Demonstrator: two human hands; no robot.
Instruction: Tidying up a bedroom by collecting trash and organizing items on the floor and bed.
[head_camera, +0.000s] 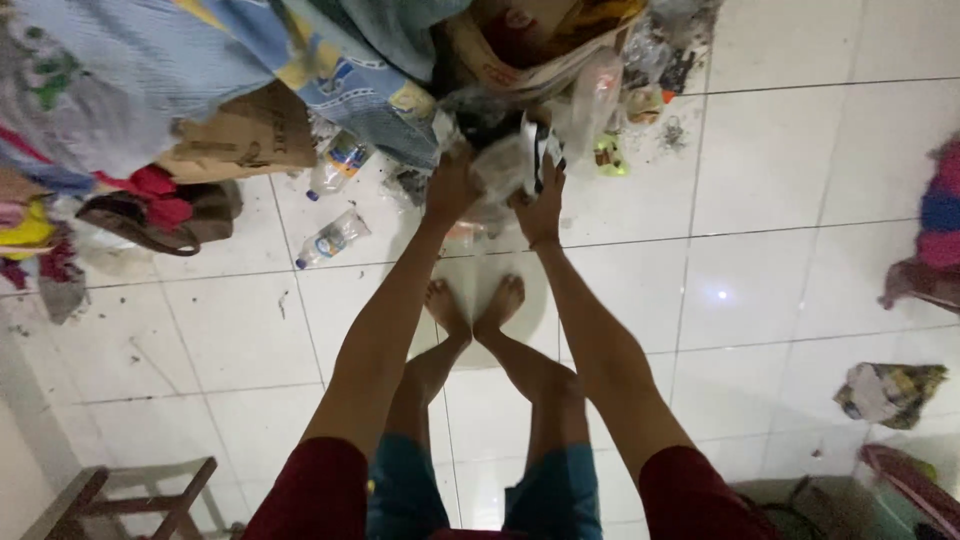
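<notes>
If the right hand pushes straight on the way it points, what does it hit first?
Likely the crumpled plastic bag that the right hand already touches, then the cardboard box in the rubbish pile beyond; depth is unclear.

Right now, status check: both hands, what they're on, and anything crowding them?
Left hand and right hand both gripping a crumpled plastic bag at floor level. Bare feet just behind. Plastic bottles, cardboard and a clothes pile crowd the left.

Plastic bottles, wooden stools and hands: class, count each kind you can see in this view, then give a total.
Plastic bottles: 2, one lying on the floor tiles, one by the cardboard.
Wooden stools: 1.
Hands: 2, left hand and right hand, both on the plastic bag.
Total: 5
</notes>
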